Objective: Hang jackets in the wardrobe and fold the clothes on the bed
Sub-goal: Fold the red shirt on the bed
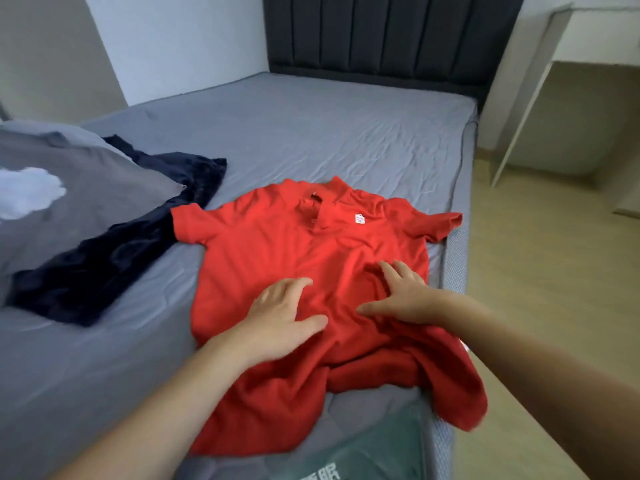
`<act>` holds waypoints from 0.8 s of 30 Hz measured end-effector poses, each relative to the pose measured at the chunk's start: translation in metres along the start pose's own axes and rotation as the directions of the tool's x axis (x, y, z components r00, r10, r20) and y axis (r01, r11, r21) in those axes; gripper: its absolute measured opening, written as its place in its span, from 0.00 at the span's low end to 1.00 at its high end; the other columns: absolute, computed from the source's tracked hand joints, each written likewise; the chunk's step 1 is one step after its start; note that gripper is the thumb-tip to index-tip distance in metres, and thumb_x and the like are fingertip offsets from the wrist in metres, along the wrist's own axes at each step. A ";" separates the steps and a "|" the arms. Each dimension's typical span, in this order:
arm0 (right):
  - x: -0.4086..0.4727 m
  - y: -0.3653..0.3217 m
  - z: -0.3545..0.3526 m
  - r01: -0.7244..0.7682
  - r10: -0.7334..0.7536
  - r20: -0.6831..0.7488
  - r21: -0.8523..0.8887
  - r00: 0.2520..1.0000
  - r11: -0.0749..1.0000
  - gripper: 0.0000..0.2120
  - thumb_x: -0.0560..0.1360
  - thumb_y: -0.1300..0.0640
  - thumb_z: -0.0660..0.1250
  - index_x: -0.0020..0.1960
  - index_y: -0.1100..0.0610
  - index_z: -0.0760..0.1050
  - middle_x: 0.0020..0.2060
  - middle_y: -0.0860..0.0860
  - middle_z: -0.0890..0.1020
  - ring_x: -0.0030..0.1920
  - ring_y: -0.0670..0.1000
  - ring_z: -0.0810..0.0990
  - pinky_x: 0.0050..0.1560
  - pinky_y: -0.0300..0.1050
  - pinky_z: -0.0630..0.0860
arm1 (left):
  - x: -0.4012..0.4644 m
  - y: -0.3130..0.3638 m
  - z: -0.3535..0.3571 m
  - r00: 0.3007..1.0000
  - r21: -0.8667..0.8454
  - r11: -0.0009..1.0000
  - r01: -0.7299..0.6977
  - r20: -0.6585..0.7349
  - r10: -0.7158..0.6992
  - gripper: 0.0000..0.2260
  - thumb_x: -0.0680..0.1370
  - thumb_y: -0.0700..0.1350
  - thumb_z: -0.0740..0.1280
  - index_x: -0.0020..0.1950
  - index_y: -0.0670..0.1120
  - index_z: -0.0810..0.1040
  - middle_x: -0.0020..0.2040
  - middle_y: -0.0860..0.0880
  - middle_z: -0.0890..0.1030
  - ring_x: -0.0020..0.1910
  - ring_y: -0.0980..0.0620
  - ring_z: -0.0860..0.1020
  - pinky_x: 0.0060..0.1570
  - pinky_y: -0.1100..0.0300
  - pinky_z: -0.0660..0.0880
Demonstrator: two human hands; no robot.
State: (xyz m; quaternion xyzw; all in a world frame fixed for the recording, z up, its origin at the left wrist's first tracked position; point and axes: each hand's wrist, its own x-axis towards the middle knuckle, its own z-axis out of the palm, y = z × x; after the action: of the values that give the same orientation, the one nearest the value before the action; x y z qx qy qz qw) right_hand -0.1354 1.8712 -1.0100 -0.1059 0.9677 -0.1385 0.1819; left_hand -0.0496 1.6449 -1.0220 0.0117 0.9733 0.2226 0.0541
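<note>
A red polo shirt [304, 271] lay face up on the grey bed sheet [311, 126], spread out beneath both hands, its collar and button placket pointing away from the person and a small white logo patch [360, 218] on the chest beyond the right hand. The left hand [280, 317] rested flat on the lower middle of the shirt, fingers straight and slightly spread, thumb stretched toward the other hand, holding nothing. The right hand [405, 296] lay just beside it to the right, also flat on the fabric with its fingers splayed and extended, palm down, gripping nothing; the cloth between and below the two hands was bunched into folds. Nearer the person than the hands, the shirt's hem was rumpled and one corner drooped over the mattress edge to the right of the right forearm. The two short sleeves stuck out to either side, farther away than the hands. To the left of the left hand, well apart from it, a dark navy garment [114, 251] lay crumpled on the sheet, partly tucked under a grey pillow [86, 199]. Below the hands, close to the person, a dark green folded item with pale lettering [374, 455] sat at the bed's corner. Far beyond the hands stood a dark padded headboard [381, 36].
</note>
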 end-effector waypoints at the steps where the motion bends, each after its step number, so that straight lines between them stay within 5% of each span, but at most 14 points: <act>1: -0.009 -0.001 -0.001 -0.026 0.025 -0.029 -0.004 0.999 1.000 0.56 0.66 0.31 0.69 0.79 0.51 0.40 0.78 0.56 0.46 0.77 0.60 0.47 0.76 0.58 0.52 | -0.028 0.005 -0.006 0.995 -0.010 0.996 -0.089 -0.047 0.088 0.36 0.65 0.72 0.53 0.69 0.57 0.61 0.69 0.55 0.64 0.70 0.50 0.62 0.71 0.53 0.60; 4: -0.040 0.007 -0.001 -0.149 0.141 -0.100 -0.079 0.985 0.986 0.54 0.67 0.35 0.70 0.78 0.61 0.46 0.73 0.61 0.56 0.74 0.63 0.56 0.73 0.55 0.58 | -0.096 0.018 -0.017 0.965 0.065 0.966 -0.252 0.098 0.245 0.25 0.67 0.70 0.61 0.56 0.59 0.61 0.55 0.58 0.63 0.57 0.55 0.66 0.60 0.56 0.68; 6: -0.057 0.011 -0.003 -0.207 0.202 -0.059 -0.094 0.978 0.974 0.49 0.67 0.36 0.70 0.75 0.64 0.56 0.71 0.61 0.62 0.72 0.62 0.60 0.70 0.53 0.62 | -0.116 0.017 -0.012 0.963 0.260 0.942 -0.214 0.216 0.159 0.26 0.66 0.66 0.63 0.60 0.59 0.61 0.57 0.57 0.63 0.58 0.53 0.67 0.57 0.53 0.68; 10: -0.071 0.008 -0.010 -0.135 0.122 -0.076 -0.190 0.990 0.973 0.24 0.75 0.49 0.63 0.65 0.63 0.73 0.64 0.62 0.74 0.63 0.62 0.73 0.60 0.49 0.71 | -0.104 0.006 -0.005 0.999 0.495 0.868 -0.036 0.001 0.041 0.26 0.73 0.46 0.61 0.70 0.51 0.58 0.61 0.50 0.74 0.60 0.46 0.75 0.52 0.52 0.73; 12: -0.075 0.006 -0.016 -0.110 0.122 -0.194 0.069 0.973 0.991 0.16 0.78 0.56 0.60 0.60 0.64 0.77 0.60 0.63 0.79 0.57 0.61 0.78 0.54 0.48 0.72 | -0.098 0.009 -0.014 0.999 0.486 0.874 0.014 -0.051 0.012 0.23 0.74 0.40 0.60 0.68 0.49 0.62 0.56 0.46 0.79 0.55 0.42 0.79 0.47 0.50 0.74; 14: -0.082 0.004 -0.028 -0.077 0.199 -0.252 0.423 0.947 0.903 0.15 0.80 0.58 0.59 0.59 0.64 0.79 0.54 0.63 0.81 0.52 0.59 0.79 0.51 0.48 0.74 | -0.095 0.015 -0.034 0.997 0.502 0.864 0.036 -0.078 0.004 0.18 0.74 0.39 0.60 0.62 0.50 0.68 0.55 0.43 0.80 0.55 0.39 0.79 0.47 0.50 0.74; 17: -0.103 0.000 -0.056 -0.142 0.291 -0.081 0.729 0.953 0.670 0.12 0.82 0.59 0.57 0.49 0.64 0.76 0.40 0.57 0.79 0.38 0.56 0.80 0.35 0.46 0.80 | -0.096 0.027 -0.088 0.994 0.562 0.823 0.078 -0.110 -0.019 0.19 0.74 0.40 0.61 0.64 0.54 0.74 0.60 0.44 0.79 0.59 0.40 0.77 0.53 0.52 0.74; 19: -0.125 -0.003 -0.076 -0.283 0.270 0.109 0.560 0.957 0.778 0.08 0.80 0.58 0.61 0.43 0.59 0.71 0.36 0.54 0.75 0.33 0.51 0.75 0.25 0.38 0.72 | -0.097 0.035 -0.120 0.994 0.694 0.712 0.105 -0.094 -0.055 0.18 0.75 0.40 0.61 0.62 0.52 0.75 0.60 0.46 0.79 0.59 0.43 0.77 0.50 0.54 0.73; 21: -0.131 0.000 -0.082 -0.348 0.288 0.222 0.317 0.932 0.882 0.08 0.75 0.55 0.66 0.44 0.59 0.72 0.39 0.54 0.75 0.37 0.53 0.73 0.32 0.41 0.69 | -0.101 0.040 -0.129 0.984 0.847 0.526 0.072 0.026 -0.176 0.15 0.76 0.41 0.61 0.62 0.50 0.76 0.61 0.48 0.78 0.60 0.44 0.78 0.48 0.53 0.73; 22: -0.136 -0.003 -0.081 -0.336 0.293 0.222 0.189 0.930 0.923 0.08 0.77 0.56 0.64 0.47 0.62 0.73 0.43 0.57 0.77 0.40 0.53 0.74 0.36 0.43 0.70 | -0.107 0.044 -0.123 0.947 0.885 0.465 0.021 0.132 -0.294 0.15 0.77 0.43 0.62 0.63 0.50 0.76 0.63 0.48 0.78 0.61 0.45 0.78 0.51 0.53 0.74; 24: -0.140 -0.006 -0.061 -0.254 0.353 0.293 -0.326 0.888 0.911 0.11 0.81 0.59 0.58 0.55 0.65 0.75 0.48 0.58 0.79 0.48 0.54 0.77 0.47 0.45 0.74 | -0.123 0.044 -0.092 0.758 0.841 0.539 -0.045 0.380 -0.531 0.16 0.80 0.46 0.63 0.67 0.48 0.76 0.65 0.47 0.77 0.65 0.45 0.76 0.61 0.52 0.73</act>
State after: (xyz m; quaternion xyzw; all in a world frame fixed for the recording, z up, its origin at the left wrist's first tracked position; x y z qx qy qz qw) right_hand -0.0302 1.9148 -0.9083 0.0009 0.9347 0.0504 0.3519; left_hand 0.0627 1.6386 -0.9082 -0.0401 0.8832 -0.2741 0.3786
